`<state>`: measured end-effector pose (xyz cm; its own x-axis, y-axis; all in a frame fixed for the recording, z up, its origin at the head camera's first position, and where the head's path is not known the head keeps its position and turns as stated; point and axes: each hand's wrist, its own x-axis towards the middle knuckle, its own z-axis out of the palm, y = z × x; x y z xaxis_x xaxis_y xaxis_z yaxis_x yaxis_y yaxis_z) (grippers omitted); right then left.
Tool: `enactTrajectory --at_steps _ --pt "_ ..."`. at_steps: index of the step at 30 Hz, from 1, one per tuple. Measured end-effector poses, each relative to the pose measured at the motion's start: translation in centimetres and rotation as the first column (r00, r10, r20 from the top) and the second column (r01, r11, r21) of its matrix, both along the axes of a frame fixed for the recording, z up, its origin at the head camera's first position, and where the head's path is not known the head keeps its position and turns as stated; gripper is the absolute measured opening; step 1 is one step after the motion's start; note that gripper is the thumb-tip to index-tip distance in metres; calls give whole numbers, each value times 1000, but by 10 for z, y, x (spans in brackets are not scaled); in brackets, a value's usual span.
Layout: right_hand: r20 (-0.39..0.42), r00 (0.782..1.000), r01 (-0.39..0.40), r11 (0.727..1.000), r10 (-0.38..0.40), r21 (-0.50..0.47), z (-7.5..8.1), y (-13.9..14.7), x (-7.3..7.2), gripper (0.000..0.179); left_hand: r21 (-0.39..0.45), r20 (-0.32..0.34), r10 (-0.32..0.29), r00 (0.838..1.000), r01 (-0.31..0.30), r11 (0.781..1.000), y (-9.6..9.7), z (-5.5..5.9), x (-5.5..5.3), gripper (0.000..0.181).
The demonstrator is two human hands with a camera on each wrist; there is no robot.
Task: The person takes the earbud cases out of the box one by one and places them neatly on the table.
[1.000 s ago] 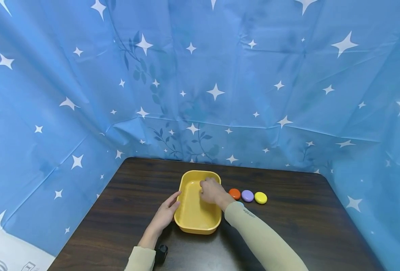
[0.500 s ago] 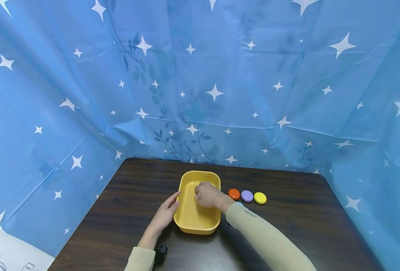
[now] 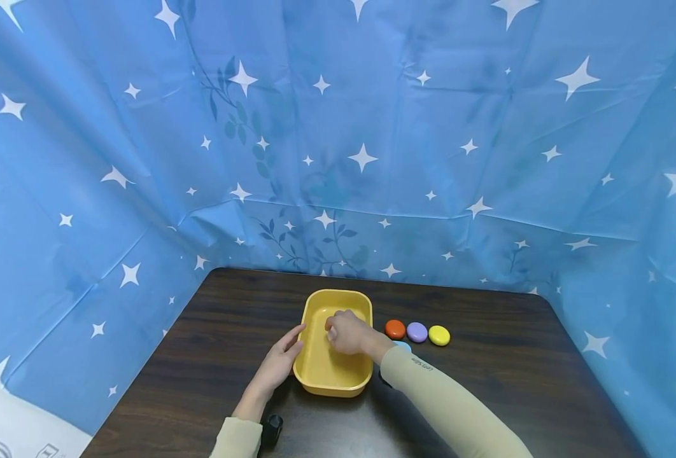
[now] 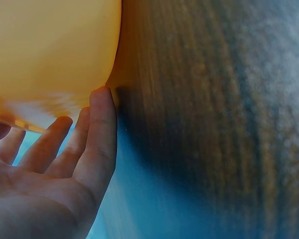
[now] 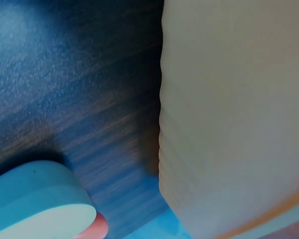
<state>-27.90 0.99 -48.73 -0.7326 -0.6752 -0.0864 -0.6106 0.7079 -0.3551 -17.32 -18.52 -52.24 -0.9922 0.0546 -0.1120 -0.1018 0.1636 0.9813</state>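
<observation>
A yellow rectangular tub (image 3: 332, 388) stands on the dark wooden table. My left hand (image 3: 277, 362) rests at its left side; in the left wrist view the fairly straight fingers (image 4: 99, 129) touch the tub's outer wall (image 4: 55, 59). My right hand (image 3: 348, 332) reaches over the right rim into the tub with its fingers curled. Whether something is between those fingertips is hidden. Nearest the right forearm lies a light blue disc (image 3: 402, 345), partly covered by the sleeve. Red (image 3: 395, 329), purple (image 3: 417, 332) and yellow (image 3: 439, 336) discs lie in a row to the right of the tub.
The dark wood table (image 3: 504, 362) extends around the tub on all sides. A blue star-patterned curtain (image 3: 338, 127) hangs behind it and along the sides. In the right wrist view, the blue disc (image 5: 45, 186) sits beside the tub's wall (image 5: 229, 99).
My right hand has moved left and slightly nearer inside the tub, its fingers still curled. The left hand, the tub and the discs have stayed in place.
</observation>
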Motion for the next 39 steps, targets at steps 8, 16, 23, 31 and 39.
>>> enactTrajectory --at_steps 8,16,23,31,39 --pt "-40 999 2 1000 -2 -5 -3 -2 5 26 5 -1 -9 1000 9 1000 -1 -1 -1 49" --pt "65 997 52 994 -46 -98 -5 -3 4 38 -10 -5 0 1000 0 1000 0 -1 0 49" --pt "176 981 119 970 -82 -213 -10 -3 -2 42 -10 -9 -2 1000 2 1000 0 0 0 49" --pt "228 968 171 942 -105 -291 -13 -6 -3 46 8 -12 1 1000 -1 1000 1 2 1 49" --pt "283 949 225 927 -139 -299 -18 -6 -7 48 -4 -3 6 1000 -6 1000 1 1 1 48"
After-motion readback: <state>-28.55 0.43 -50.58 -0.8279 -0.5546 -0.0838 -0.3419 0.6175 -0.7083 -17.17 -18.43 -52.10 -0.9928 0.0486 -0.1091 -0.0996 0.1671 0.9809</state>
